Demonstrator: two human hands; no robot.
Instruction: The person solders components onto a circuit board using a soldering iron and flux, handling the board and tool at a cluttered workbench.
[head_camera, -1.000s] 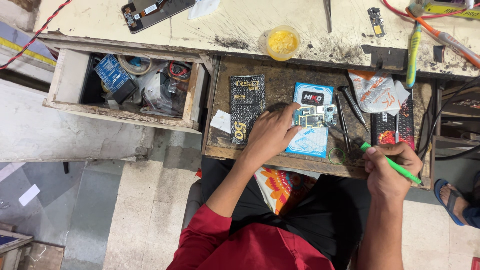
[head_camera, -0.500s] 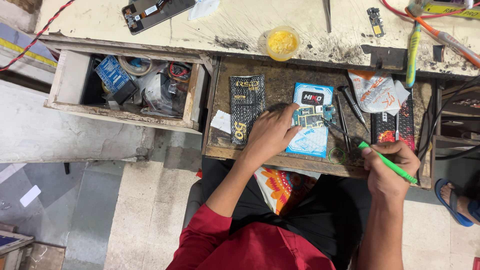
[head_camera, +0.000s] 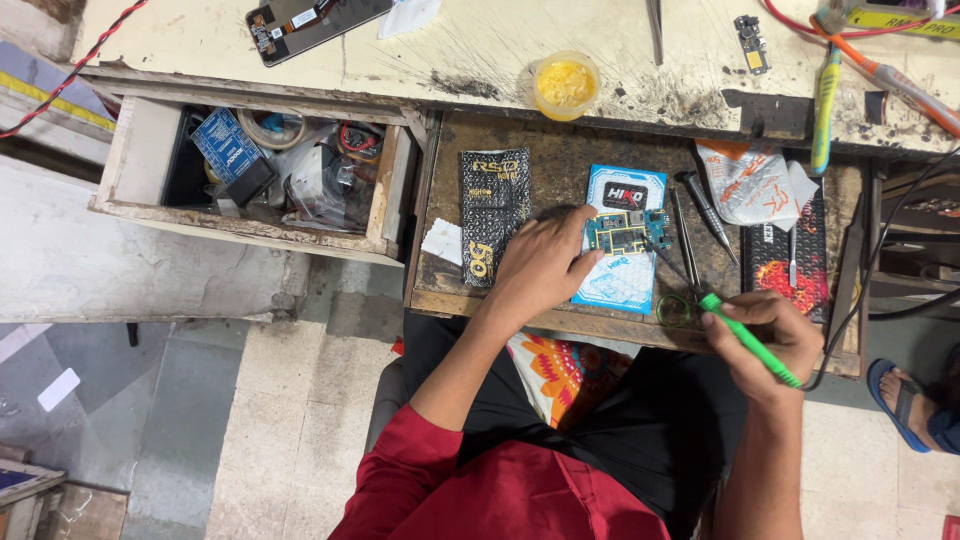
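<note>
Circuit board (head_camera: 622, 233) sits on a blue-and-white packet (head_camera: 621, 240) in the middle of the pulled-out wooden drawer (head_camera: 560, 160) that serves as a work surface. It is a small green board with a yellowish metal shield at its centre, blue parts at its right end, and tiny components too fine to tell apart.

Seen from the head camera, the left hand (head_camera: 540, 265) rests on the drawer with its fingers curled, thumb and fingertips touching the left edge of the board and pinning it to the packet. The right hand (head_camera: 765, 335), near the drawer's front edge, pinches a green-handled soldering iron (head_camera: 745, 338) between thumb and fingers; its dark tip points up and left toward the board's right end, though whether it touches cannot be told.

By count: one board, one blue-and-white packet, one black packet with gold print (head_camera: 493, 215) just left of the hand, one small white slip (head_camera: 441, 242) beside that. Two dark screwdrivers (head_camera: 705, 215) lie right of the board, near a crumpled white-and-orange wrapper (head_camera: 748, 182) and a black-and-red mat (head_camera: 790, 260). One loop of green wire (head_camera: 675, 308) lies by the iron's tip. On the worn bench top above stand one round tub of yellow paste (head_camera: 565, 84), one opened phone (head_camera: 310, 20) and one green-and-yellow tool (head_camera: 823, 95). A second open drawer (head_camera: 140, 160) to the left is cluttered with a blue box (head_camera: 232, 155), tape rolls and bags.
</note>
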